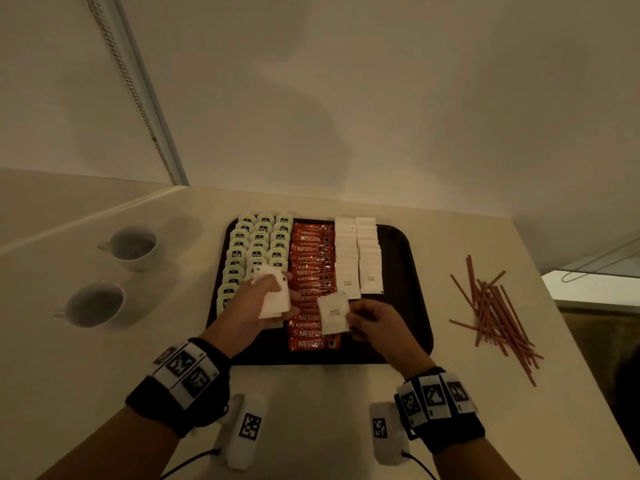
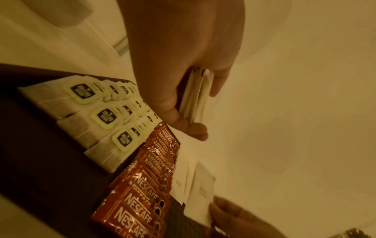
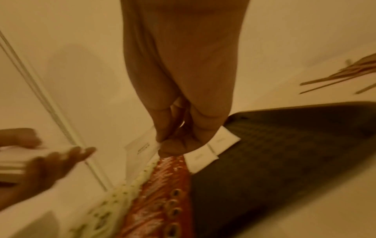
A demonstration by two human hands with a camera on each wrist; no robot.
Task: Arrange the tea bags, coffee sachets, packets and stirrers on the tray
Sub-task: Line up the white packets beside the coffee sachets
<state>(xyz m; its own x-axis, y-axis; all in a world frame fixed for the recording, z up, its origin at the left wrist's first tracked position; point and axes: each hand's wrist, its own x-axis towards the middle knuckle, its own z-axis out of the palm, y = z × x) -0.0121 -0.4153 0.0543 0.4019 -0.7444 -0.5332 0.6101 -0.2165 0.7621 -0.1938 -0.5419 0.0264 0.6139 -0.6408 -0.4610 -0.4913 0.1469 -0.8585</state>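
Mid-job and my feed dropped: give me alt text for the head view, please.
Over a dark tray, the left hand grips a stack of white packets while the right hand pinches a single white packet. Tea bags, red coffee sachets and white packets already sit in rows; stirrers lie loose on the counter to the right.

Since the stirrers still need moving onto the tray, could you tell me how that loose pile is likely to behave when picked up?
The stirrers look thin and straight, so probably stiff and very light. They lie criss-crossed on the counter, so a handful would likely splay and shed a few.
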